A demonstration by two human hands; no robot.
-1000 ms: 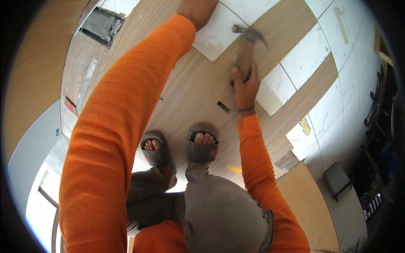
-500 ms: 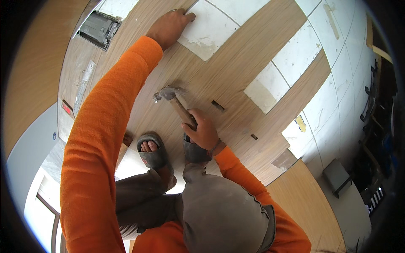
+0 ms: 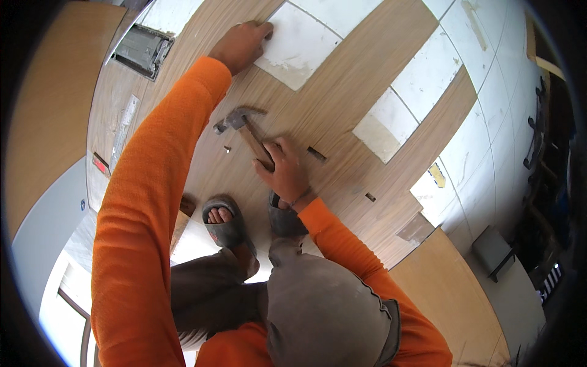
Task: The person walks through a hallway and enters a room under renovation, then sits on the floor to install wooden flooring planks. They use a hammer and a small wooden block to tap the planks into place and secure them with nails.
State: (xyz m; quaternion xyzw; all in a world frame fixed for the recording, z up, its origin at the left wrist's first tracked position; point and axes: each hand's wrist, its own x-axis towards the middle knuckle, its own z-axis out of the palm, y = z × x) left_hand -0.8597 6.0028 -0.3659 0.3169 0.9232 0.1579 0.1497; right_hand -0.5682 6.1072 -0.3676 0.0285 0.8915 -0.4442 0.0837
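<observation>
My right hand (image 3: 284, 171) grips the wooden handle of a claw hammer (image 3: 252, 142). The hammer's metal head is over the wood-look planks (image 3: 318, 104), in front of my feet. Just below the head, a small light-coloured piece (image 3: 227, 148) shows on the planks; its kind is too small to tell. Farther forward and left, my left hand (image 3: 243, 46) is down at a plank edge beside a bare white tile (image 3: 299, 46). Its fingers are curled, and what lies under them is hidden.
An open metal floor box (image 3: 143, 50) sits at the upper left, with a metal strip (image 3: 125, 128) nearer. Two dark slots, including one slot (image 3: 316, 153), cut the planks. More white tiles (image 3: 422, 79) show between plank rows. My sandals (image 3: 226, 220) are close by.
The hammer and my right hand have shifted forward and slightly left, and the small light piece now shows clear of the hammer head. My left hand stays by the plank edge.
</observation>
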